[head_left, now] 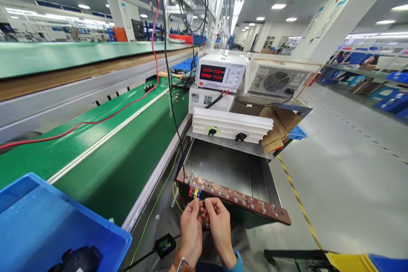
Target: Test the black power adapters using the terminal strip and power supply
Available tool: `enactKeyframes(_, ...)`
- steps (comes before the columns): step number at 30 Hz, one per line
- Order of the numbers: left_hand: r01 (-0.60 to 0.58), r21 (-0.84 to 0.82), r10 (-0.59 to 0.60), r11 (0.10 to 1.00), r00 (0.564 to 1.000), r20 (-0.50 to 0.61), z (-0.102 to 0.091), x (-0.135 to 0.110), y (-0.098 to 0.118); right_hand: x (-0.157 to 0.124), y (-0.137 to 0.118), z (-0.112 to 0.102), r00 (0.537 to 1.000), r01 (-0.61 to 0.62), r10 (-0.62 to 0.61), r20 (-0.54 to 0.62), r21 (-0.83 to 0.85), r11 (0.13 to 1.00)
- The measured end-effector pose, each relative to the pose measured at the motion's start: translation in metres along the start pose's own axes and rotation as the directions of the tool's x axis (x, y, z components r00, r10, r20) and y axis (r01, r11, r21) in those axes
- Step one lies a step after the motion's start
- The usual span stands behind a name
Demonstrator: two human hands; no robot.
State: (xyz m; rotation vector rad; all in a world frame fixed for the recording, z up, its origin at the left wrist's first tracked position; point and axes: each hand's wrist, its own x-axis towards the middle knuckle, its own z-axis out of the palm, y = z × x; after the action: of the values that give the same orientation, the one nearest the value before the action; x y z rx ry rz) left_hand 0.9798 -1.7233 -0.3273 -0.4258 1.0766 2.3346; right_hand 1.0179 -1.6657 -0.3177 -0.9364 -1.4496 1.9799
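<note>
My left hand and my right hand meet in front of the metal drawer, fingertips closed in a pinch. A short stretch of thin yellow wire shows between them; its ends are hidden by the fingers. Just beyond the fingertips, red, yellow and blue connectors hang at the edge of a brown strip studded with metal screws. Below and left of my left hand lies a small black housing, its inside showing green, with a black cable running from it toward my hands.
A power supply with a lit red display stands behind a white finned unit with two black sockets. The green conveyor runs along the left. A blue bin holding black parts sits front left. Cardboard leans at the right.
</note>
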Motion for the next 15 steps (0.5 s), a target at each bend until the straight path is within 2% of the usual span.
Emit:
enactKeyframes(4, 0.012, 0.024, -0.013, 1.000, 1.000, 0.025, -0.011, 0.023, -0.004, 0.008, 0.001, 0.000, 0.992, 0.077, -0.071, 0.107, -0.057, 0.995)
enactKeyframes(7, -0.024, 0.069, 0.019, 0.997, 0.998, 0.067, -0.011, 0.034, -0.002, 0.013, -0.001, 0.004, 0.984, 0.125, -0.119, 0.132, -0.043, 0.991)
enactKeyframes(12, -0.092, 0.088, 0.085, 0.992, 0.993, 0.084, 0.002, 0.016, 0.010, 0.008, -0.007, 0.012, 0.991, 0.119, -0.120, 0.059, 0.025, 0.993)
enactKeyframes(15, -0.155, 0.099, 0.147, 0.983, 0.986, 0.084, 0.009, 0.004, 0.019, 0.002, -0.010, 0.015, 0.990, 0.124, -0.128, 0.055, 0.067, 0.990)
